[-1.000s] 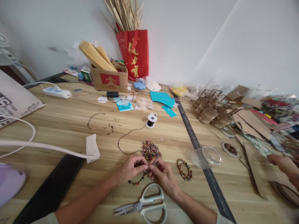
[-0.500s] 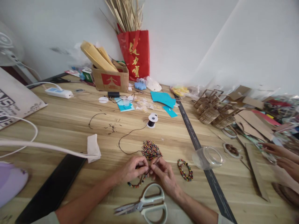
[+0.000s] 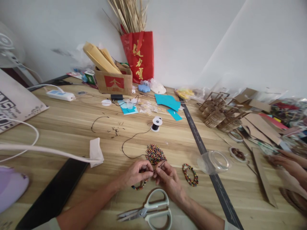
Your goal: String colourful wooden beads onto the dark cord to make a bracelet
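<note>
My left hand point(image 3: 139, 172) and my right hand point(image 3: 168, 177) meet just below a pile of multicoloured beads point(image 3: 155, 154). Both pinch a thin dark cord at their fingertips. A string of beads point(image 3: 140, 186) hangs under my left fingers, partly hidden by them. Black cord runs from beside the pile to a white spool point(image 3: 156, 124). Right of my right hand lies a coiled bead bracelet point(image 3: 190, 174). Scissors point(image 3: 148, 210) with pale green handles rest below my hands.
Behind stand a cardboard box point(image 3: 114, 82) and a red bag point(image 3: 141, 57). Blue paper point(image 3: 168, 101) lies mid-table. Small woven baskets point(image 3: 213, 110) and another person's hands point(image 3: 290, 164) are at right. A black slab point(image 3: 55, 191) and white cable are at left.
My hands stay nearly in place; the fingertips have come closer together and the bead string has shifted slightly. The other person's hands at right have moved down.
</note>
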`<state>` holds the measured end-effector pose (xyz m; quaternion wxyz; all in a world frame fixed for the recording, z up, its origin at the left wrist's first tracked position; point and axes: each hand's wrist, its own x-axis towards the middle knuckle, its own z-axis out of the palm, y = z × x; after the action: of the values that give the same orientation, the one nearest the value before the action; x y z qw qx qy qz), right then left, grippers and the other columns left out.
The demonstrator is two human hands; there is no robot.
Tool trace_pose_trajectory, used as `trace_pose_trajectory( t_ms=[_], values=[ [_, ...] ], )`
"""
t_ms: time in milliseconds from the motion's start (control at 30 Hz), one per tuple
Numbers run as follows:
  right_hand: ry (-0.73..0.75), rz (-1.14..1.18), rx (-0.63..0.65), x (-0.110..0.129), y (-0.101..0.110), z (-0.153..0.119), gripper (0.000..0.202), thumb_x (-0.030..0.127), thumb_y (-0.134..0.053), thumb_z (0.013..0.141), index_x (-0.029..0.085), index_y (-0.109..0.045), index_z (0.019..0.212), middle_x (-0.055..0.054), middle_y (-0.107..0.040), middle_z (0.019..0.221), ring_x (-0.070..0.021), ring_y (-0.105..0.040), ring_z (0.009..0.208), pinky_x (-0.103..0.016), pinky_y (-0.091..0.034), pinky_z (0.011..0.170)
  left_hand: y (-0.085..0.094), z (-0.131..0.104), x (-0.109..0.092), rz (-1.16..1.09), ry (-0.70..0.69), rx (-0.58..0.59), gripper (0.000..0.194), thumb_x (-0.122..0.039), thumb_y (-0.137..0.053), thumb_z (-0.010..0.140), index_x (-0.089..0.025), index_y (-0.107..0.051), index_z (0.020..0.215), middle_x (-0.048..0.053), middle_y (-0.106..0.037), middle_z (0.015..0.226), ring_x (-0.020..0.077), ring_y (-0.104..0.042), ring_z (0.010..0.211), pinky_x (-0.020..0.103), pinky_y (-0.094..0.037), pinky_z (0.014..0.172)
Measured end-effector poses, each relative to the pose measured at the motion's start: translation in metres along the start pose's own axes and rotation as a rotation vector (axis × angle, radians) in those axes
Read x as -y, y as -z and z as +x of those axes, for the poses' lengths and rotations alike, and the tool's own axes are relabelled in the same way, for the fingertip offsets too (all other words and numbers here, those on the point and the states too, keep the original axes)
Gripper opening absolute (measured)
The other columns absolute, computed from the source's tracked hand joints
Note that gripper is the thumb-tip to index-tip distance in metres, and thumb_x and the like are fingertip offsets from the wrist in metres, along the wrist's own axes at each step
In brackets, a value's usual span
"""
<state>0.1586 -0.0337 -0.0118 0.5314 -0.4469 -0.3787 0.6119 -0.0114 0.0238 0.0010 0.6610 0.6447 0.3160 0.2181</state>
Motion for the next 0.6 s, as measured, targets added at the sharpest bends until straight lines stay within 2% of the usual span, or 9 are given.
trace_pose_trajectory(
  t_ms=[300, 433, 600],
  values=[
    [-0.027, 0.013, -0.007, -0.0009, -0.0004, 0.0002, 0.036, 0.046, -0.078, 0.073, 0.016, -0.060, 0.076, 0.002, -0.062, 0.061, -0.0069, -0.053, 0.047, -0.016, -0.043, 0.044, -0.0024, 0.0022, 0.0042, 0.056, -0.020, -0.060, 0.021, -0.035, -0.058, 0.079, -0.015, -0.057, 0.072, -0.003, -0.051, 0.057, 0.0096, -0.046, 0.052, 0.020, -0.036, 0.050],
    [-0.028, 0.017, -0.023, -0.0014, -0.0001, -0.0002, 0.036, 0.047, -0.078, 0.073, 0.016, -0.060, 0.077, 0.003, -0.062, 0.061, -0.0072, -0.052, 0.046, -0.016, -0.043, 0.043, -0.0025, 0.0003, -0.0004, 0.110, 0.011, -0.039, 0.021, -0.033, -0.057, 0.080, -0.014, -0.060, 0.071, -0.002, -0.055, 0.057, 0.0096, -0.048, 0.053, 0.019, -0.037, 0.050],
    [-0.041, 0.029, -0.042, -0.0025, 0.0003, 0.0003, 0.036, 0.046, -0.079, 0.072, 0.017, -0.059, 0.077, 0.003, -0.061, 0.060, -0.0077, -0.052, 0.045, -0.017, -0.043, 0.043, 0.0000, 0.0009, -0.0005, 0.069, 0.092, 0.008, 0.026, -0.039, -0.059, 0.079, -0.014, -0.057, 0.069, -0.003, -0.056, 0.054, 0.0078, -0.047, 0.046, 0.018, -0.037, 0.046]
  ],
)
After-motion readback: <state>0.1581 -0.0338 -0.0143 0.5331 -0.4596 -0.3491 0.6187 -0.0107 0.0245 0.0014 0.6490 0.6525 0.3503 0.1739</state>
